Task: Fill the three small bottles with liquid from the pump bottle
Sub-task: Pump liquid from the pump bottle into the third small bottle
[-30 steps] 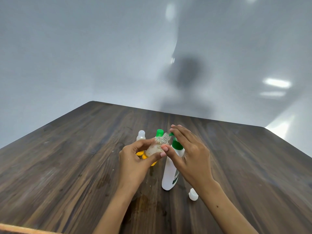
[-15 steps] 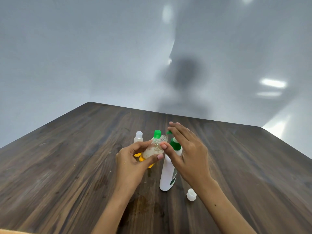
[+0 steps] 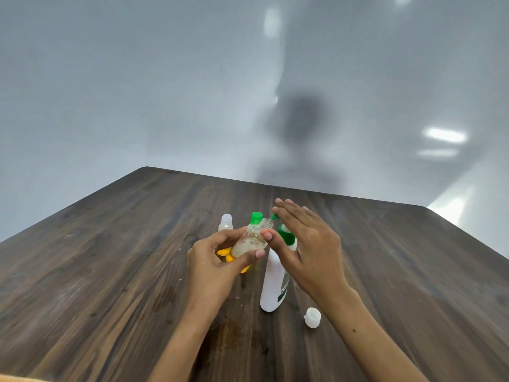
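While my left hand (image 3: 217, 260) grips a part-filled small bottle (image 3: 249, 242) at the pump bottle (image 3: 274, 282), my flat right hand (image 3: 305, 244) presses; two bottles wait beyond.

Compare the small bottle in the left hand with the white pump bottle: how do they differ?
The small bottle is clear, showing pale liquid inside; the pump bottle is opaque white.
The small bottle is tilted and held off the table by the left hand; the pump bottle stands upright.
The small bottle's neck is open; the pump bottle carries a green pump.
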Tool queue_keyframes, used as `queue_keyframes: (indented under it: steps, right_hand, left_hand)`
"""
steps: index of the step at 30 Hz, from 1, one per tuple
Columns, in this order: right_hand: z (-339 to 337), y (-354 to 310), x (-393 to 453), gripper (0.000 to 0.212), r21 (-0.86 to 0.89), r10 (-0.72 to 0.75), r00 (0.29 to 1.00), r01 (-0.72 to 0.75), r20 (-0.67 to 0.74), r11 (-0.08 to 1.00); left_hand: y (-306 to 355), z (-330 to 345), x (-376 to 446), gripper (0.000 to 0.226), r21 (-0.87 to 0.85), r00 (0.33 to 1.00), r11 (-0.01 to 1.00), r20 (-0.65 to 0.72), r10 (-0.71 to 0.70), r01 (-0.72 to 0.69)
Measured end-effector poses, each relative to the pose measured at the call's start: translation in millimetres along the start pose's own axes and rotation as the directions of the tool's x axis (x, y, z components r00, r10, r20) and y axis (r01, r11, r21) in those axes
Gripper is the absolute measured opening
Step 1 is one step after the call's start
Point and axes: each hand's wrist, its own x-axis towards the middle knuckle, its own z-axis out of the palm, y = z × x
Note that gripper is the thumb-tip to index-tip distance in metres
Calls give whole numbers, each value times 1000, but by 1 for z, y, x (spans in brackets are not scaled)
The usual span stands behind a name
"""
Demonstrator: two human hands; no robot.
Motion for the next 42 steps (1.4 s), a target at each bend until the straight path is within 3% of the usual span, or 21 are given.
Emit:
queue_keyframes:
  steps: [6,11,16,35,42]
  right_hand:
    - [2,-1,-6,71,16,12,1000,-12,3,1000]
    - [-2,2,-2,66,-2,-1,1000,1,-7,1000]
    - [4,-1,-8,65,23,25,999,-25,-24,999]
    - [1,1,-6,61,41,23,1000,-23,-9,999]
    - [3,2,-5,63,45,21,999,-19,-26,999]
  left_hand:
    - [4,1,-3,53,-16,1000,1000,10,-3,3]
    - [4,3,-4,44,-5,1000,1000,16,-17,17]
    - [1,3,-3,53,-19,1000,1000,11,-24,24]
    - [9,2,-2,46,-3,1000,1000,5,-10,10]
    - [13,2,1,53,-19,1000,1000,5,5,-5]
